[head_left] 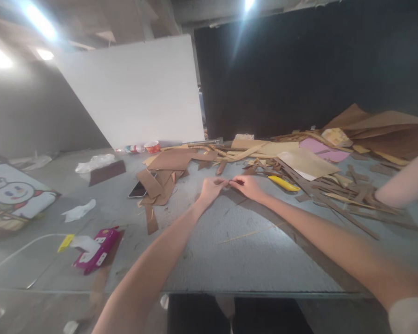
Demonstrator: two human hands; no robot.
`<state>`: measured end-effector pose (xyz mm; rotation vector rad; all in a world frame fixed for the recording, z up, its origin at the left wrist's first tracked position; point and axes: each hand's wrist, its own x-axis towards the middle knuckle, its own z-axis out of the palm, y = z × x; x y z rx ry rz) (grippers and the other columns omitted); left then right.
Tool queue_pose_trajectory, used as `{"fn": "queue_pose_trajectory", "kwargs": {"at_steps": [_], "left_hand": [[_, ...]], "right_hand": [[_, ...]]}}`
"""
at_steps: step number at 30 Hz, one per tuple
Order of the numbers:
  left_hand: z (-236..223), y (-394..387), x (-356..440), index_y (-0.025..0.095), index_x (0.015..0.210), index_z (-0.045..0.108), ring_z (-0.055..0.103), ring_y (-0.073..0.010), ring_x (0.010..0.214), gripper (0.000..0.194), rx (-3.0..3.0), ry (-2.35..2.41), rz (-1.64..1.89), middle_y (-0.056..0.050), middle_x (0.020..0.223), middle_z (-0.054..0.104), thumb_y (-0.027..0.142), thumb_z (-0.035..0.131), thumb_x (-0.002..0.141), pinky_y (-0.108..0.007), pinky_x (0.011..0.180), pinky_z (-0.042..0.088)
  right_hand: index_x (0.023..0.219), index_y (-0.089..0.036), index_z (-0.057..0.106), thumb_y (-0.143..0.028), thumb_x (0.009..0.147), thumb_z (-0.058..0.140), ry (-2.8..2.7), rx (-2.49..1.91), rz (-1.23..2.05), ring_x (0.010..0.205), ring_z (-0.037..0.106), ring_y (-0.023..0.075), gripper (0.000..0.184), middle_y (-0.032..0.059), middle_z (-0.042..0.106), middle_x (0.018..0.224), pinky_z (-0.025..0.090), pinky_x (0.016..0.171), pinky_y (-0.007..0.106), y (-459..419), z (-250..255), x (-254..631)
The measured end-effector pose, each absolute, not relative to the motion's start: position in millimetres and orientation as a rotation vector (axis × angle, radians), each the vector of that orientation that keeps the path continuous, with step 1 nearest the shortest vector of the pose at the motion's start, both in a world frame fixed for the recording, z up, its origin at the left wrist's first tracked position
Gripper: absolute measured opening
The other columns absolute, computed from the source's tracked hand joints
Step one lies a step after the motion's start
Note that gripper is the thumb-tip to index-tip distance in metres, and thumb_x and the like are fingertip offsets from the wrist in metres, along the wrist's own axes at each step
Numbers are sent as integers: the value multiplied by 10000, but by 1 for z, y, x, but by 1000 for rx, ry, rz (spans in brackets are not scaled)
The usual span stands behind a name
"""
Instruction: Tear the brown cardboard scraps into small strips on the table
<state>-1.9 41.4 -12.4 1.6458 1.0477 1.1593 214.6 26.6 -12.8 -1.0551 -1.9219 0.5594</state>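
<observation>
My left hand (212,188) and my right hand (248,185) meet over the middle of the grey table (230,260), fingertips pinched together. Between them is a small dark-brown piece (231,183), too small to make out clearly. A long thin brown strip (299,232) runs under my right forearm toward the near edge. A yellow utility knife (284,183) lies just right of my right hand.
Brown cardboard scraps (163,178) and a phone (139,189) lie to the left. A pile of strips and sheets (320,162) fills the right. A magenta box (96,249) and white tissue (78,211) sit near left. Another person's arm (407,183) enters at right.
</observation>
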Motion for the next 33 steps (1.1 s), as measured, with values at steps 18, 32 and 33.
{"fn": "queue_pose_trajectory", "kwargs": {"at_steps": [18,32,33], "left_hand": [[-15,41,3,172,878,821,827,-251,862,424,1715,1060,1169,-105,898,861,593,796,925,-343,827,621],[-7,32,3,172,946,833,821,-237,888,325,1934,1133,1109,-90,921,856,462,719,1035,-336,852,639],[-6,32,4,172,943,831,820,-235,883,318,1942,1136,1105,-85,912,854,454,717,1036,-332,850,638]], "right_hand": [[753,-230,765,-715,1054,564,-1955,-1146,544,687,630,237,606,53,716,688,433,666,325,24,-7,218],[777,-226,752,-667,1052,601,-1972,-1099,558,728,644,229,540,41,747,749,431,672,316,26,-13,217],[775,-224,744,-683,1052,593,-1964,-1095,560,719,639,226,557,41,744,748,425,670,316,26,-12,217]]}}
